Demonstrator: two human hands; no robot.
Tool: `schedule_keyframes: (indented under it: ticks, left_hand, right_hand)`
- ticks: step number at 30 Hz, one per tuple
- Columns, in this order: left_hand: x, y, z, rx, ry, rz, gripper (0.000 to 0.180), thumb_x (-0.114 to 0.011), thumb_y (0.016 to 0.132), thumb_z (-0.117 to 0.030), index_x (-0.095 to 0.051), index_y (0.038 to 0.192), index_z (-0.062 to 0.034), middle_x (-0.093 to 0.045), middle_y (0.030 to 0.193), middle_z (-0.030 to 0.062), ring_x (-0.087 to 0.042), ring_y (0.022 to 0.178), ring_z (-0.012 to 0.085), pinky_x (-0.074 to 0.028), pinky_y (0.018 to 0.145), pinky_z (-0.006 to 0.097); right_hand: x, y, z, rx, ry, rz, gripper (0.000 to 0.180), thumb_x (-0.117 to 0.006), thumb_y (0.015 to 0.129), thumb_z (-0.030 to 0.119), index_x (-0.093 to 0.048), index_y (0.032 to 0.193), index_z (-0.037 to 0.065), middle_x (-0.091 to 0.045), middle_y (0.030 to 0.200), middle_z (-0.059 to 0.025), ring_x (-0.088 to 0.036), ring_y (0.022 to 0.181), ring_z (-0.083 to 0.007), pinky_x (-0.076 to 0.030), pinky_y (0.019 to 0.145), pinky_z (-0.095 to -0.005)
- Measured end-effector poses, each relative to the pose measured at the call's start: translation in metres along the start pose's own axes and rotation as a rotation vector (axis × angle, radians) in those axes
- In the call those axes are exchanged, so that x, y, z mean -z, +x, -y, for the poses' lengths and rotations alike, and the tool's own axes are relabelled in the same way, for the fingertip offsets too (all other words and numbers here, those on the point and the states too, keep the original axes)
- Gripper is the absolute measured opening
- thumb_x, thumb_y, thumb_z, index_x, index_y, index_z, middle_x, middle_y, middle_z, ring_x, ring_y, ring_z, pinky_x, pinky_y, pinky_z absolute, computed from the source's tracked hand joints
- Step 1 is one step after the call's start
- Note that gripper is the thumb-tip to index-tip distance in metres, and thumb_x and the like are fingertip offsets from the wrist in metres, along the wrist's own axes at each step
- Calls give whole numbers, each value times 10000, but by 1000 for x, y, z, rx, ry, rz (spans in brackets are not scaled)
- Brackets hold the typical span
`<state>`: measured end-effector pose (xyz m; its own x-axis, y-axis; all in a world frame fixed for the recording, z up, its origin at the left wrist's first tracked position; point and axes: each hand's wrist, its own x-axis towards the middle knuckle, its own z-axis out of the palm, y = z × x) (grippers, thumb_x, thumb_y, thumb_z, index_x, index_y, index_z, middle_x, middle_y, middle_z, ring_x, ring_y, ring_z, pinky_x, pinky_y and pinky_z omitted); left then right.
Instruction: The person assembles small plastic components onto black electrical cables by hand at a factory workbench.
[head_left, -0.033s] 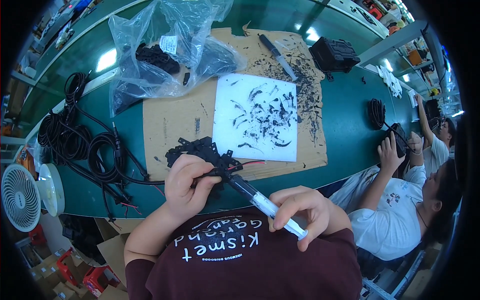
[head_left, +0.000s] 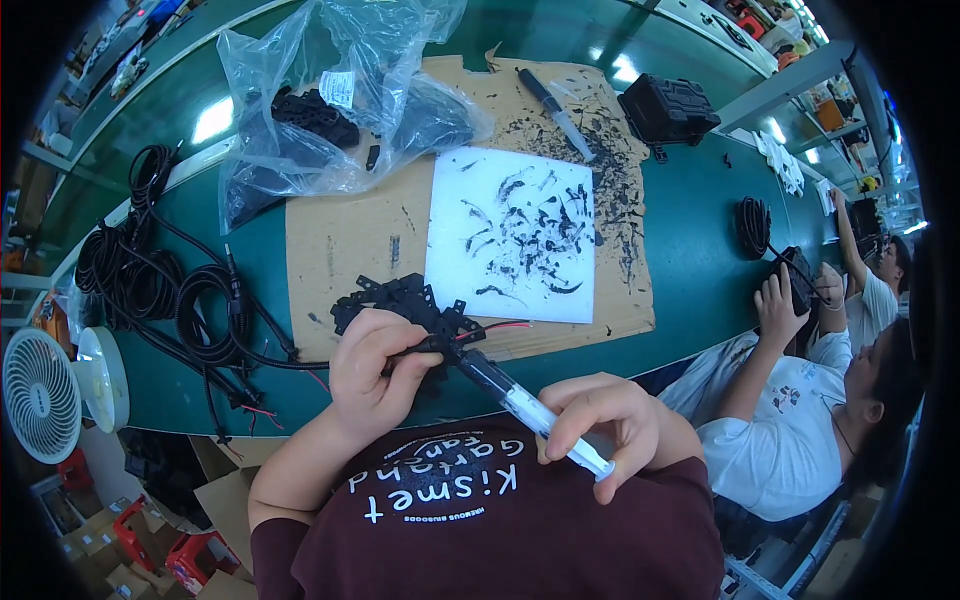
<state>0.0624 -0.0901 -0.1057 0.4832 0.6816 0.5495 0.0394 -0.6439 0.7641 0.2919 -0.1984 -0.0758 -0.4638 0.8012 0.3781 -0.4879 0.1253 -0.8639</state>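
Between the thumb and fingers of my left hand (head_left: 375, 365) is the end of a black cable (head_left: 318, 366). Thin red wires (head_left: 510, 325) stick out past a small black fitting at that end. My right hand (head_left: 610, 425) is wrapped round a clear syringe (head_left: 525, 405) partly filled with black paste, its thumb on the plunger end. The syringe slants up to the left, its tip at the fitting; whether they touch is hard to tell. Just beyond my left hand lies a pile of small black plastic parts (head_left: 385, 298), partly hidden by the fingers.
A white foam sheet (head_left: 455, 255) smeared black lies on cardboard (head_left: 345, 235). Beyond are a plastic bag (head_left: 255, 170) of black parts, another syringe (head_left: 555, 112) and a black box (head_left: 668, 108). Coiled cables (head_left: 130, 270) and a fan (head_left: 42, 395) are left; a co-worker (head_left: 775, 430) sits right.
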Motion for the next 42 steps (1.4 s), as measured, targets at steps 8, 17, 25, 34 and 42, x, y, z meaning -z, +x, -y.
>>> schedule_keyframes:
  ticks: [8, 17, 25, 34, 42]
  left_hand:
    - [2, 1, 0, -2, -19, 8, 216, -706, 719, -5, -592, 899, 30, -563, 806, 104, -510, 635, 171, -399, 529, 244]
    - [6, 10, -2, -25, -19, 117, 172, -681, 757, -57, -609, 885, 32, -567, 757, 110, -535, 642, 213, -428, 551, 282]
    - [6, 7, -1, -11, -19, 156, 142, -649, 787, -70, -607, 886, 22, -557, 720, 106, -531, 598, 225, -420, 519, 297]
    - [7, 6, 0, -8, -10, 171, 136, -630, 811, -87, -593, 896, 13, -559, 729, 108, -533, 600, 230, -418, 521, 299]
    - [8, 6, -3, 28, -54, 177, 142, -600, 855, -125, -587, 901, 9, -555, 730, 104, -531, 618, 226, -422, 548, 300]
  right_hand:
    - [-1, 0, 4, -33, -57, -2, 512, -773, 723, 242, -577, 1108, -33, -565, 910, -97, -456, 652, -137, -357, 569, -238]
    - [-1, 5, 16, -54, -161, 88, 489, -761, 731, 210, -575, 1100, -50, -517, 838, -79, -436, 616, -140, -337, 541, -252]
    - [-3, 8, 22, -83, -275, 134, 484, -745, 749, 230, -559, 1120, -20, -509, 832, -95, -463, 629, -191, -355, 539, -290]
    - [-6, 9, 23, -73, -288, 139, 470, -737, 758, 235, -558, 1117, -11, -518, 850, -108, -491, 664, -225, -371, 553, -310]
    - [-5, 7, 23, -92, -290, 155, 476, -744, 751, 239, -560, 1115, -6, -522, 859, -108, -501, 677, -230, -380, 562, -314]
